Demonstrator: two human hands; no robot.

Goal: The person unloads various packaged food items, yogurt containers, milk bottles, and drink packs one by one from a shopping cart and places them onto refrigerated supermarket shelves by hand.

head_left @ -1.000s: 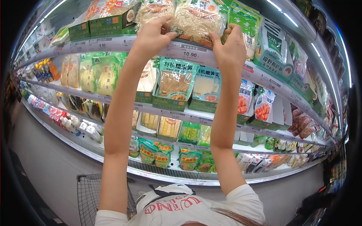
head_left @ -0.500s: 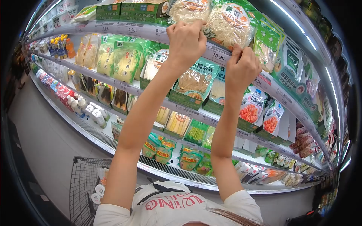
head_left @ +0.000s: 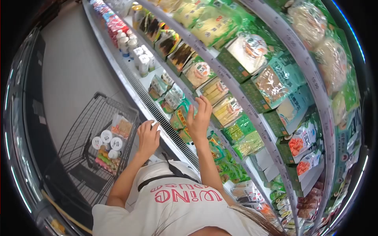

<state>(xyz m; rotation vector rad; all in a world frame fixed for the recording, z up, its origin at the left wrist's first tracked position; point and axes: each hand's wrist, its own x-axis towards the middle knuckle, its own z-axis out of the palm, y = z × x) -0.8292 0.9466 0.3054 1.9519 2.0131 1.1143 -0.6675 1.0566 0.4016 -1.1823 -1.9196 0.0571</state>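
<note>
My left hand [head_left: 149, 138] is raised in front of my body, its fingers loosely bent and partly apart, holding nothing that I can make out. In view, it overlaps the white front edge of the lowest shelf. My right hand [head_left: 200, 120] hangs in the air before the lower shelves with fingers apart and nothing in it. Behind it are green bagged packs [head_left: 179, 119] and boxed yellow packs [head_left: 227, 111]. The two round noodle-like clear packs [head_left: 330, 65] lie on the upper shelf at the far right, away from both hands.
A wire shopping cart [head_left: 71, 143] stands left of my body, holding white-lidded tubs [head_left: 116, 143] and a colourful pack [head_left: 106, 162]. Shelf rails [head_left: 236, 96] slant across the right side. White bottles [head_left: 123, 44] stand on the bottom shelf.
Both hands have left the upper shelf edge and the round packs and come down in front of my body. The view has turned left and downward, showing more of the cart.
</note>
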